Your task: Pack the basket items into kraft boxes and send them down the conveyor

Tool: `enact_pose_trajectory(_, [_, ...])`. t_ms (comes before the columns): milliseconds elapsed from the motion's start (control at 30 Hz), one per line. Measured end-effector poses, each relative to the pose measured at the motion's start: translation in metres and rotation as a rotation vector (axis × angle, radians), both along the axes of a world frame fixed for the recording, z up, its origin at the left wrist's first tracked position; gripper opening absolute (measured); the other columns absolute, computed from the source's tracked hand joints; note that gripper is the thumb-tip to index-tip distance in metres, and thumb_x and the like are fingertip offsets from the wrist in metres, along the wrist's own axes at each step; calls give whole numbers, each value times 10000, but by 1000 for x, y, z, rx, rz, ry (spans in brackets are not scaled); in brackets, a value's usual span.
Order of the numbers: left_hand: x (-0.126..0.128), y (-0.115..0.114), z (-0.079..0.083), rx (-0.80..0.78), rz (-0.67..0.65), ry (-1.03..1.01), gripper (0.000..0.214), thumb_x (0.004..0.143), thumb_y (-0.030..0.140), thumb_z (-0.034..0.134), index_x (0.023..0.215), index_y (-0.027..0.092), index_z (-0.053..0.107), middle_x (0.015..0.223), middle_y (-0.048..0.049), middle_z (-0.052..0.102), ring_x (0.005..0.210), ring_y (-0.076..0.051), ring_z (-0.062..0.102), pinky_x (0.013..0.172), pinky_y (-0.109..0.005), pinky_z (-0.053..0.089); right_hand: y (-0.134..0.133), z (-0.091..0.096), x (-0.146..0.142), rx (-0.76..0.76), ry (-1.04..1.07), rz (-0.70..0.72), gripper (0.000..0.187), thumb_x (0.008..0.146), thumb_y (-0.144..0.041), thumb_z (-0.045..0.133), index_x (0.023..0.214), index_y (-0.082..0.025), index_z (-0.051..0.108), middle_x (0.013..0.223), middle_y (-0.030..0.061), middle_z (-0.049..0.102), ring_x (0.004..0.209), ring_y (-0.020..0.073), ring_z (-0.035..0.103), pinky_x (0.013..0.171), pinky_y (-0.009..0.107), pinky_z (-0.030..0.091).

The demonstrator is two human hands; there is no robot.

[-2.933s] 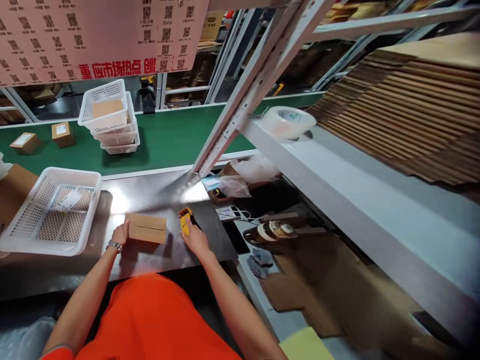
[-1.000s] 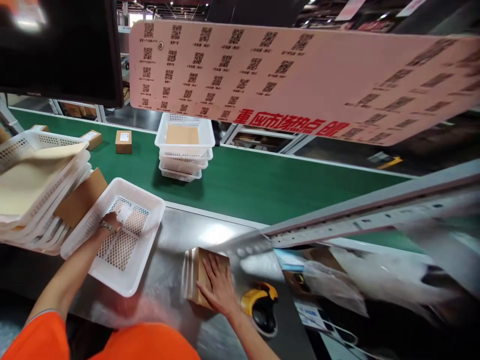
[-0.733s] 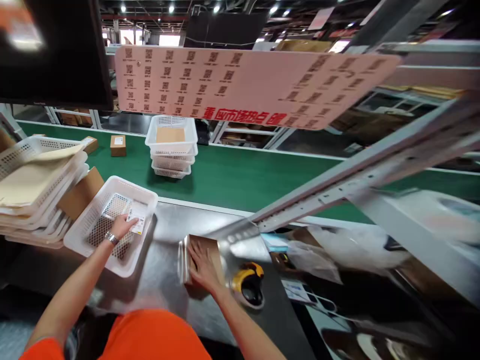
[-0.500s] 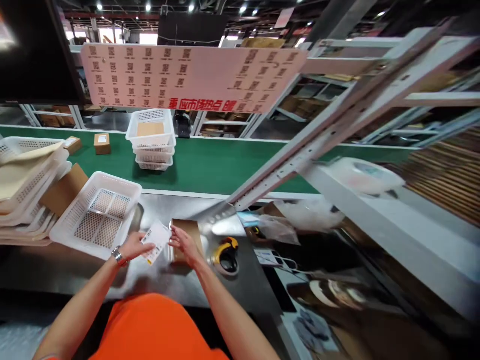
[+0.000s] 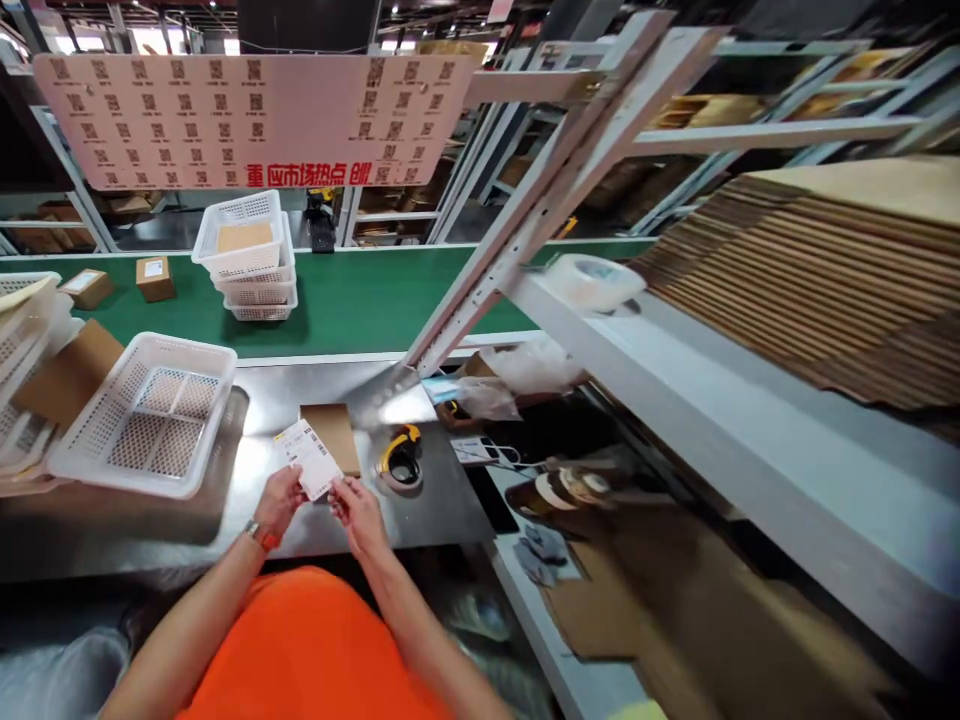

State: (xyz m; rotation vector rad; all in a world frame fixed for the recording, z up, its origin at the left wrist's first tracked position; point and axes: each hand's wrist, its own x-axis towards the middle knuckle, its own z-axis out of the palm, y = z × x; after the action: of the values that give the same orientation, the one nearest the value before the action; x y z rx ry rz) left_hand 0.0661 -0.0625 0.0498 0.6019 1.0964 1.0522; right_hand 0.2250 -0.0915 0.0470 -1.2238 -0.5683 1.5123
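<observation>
A white printed shipping label is pinched at its lower left edge by my left hand, which wears a metal watch. At the label's lower right corner, the fingers of my right hand close on it. Behind and partly under the label, a small brown cardboard box lies on the metal worktable. To the right of the box rests a yellow and black tape dispenser.
A white perforated basket sits left of my hands, beside stacked baskets. Beyond runs a green conveyor carrying a basket stack and two small boxes. A slanted metal post and a shelf with flattened cardboard stand at right.
My view has swung to the right. The label has turned in my hands and come nearer my body. My right hand has moved off the box's side and onto the label's corner.
</observation>
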Motion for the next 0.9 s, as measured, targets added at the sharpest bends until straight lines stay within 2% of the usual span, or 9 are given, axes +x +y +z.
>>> enact_pose_trajectory(100, [27, -17, -4, -31, -17, 116, 401, 720, 442, 939, 959, 161, 784, 1021, -128, 848, 927, -276, 804, 836, -382, 667, -14, 1, 1, 6, 39, 2, 506, 625, -641, 978, 770, -208, 761, 815, 40, 758, 713, 165, 664, 557, 237, 493])
enact_pose_trajectory(233, [33, -23, 1, -91, -50, 124, 365, 729, 311, 945, 1010, 138, 790, 1039, -134, 855, 865, -271, 824, 730, -364, 686, -26, 2, 16, -17, 133, -27, 506, 652, -635, 956, 889, -213, 807, 833, 38, 759, 756, 187, 693, 582, 256, 537])
enact_pose_trajectory(333, [33, -24, 6, -114, -53, 108, 393, 726, 298, 958, 1034, 125, 786, 1067, -155, 854, 866, -272, 832, 682, -342, 683, -30, 0, 25, -16, 153, -15, 486, 655, -588, 971, 897, -200, 807, 828, 35, 751, 743, 177, 689, 597, 259, 551])
enact_pose_trajectory(533, [38, -30, 6, -106, -39, 117, 376, 737, 265, 953, 1032, 89, 799, 1056, -175, 856, 840, -262, 832, 697, -337, 691, -32, -1, 29, -9, 147, 3, 487, 632, -590, 990, 865, -207, 802, 812, 26, 739, 750, 172, 683, 623, 264, 575])
enact_pose_trajectory(900, [39, -30, 9, -93, -53, 79, 412, 729, 292, 932, 1053, 89, 778, 1069, -191, 847, 848, -272, 831, 718, -355, 684, -27, -1, 30, 2, 100, 17, 503, 587, -602, 999, 782, -182, 803, 750, 18, 743, 661, 134, 635, 633, 263, 549])
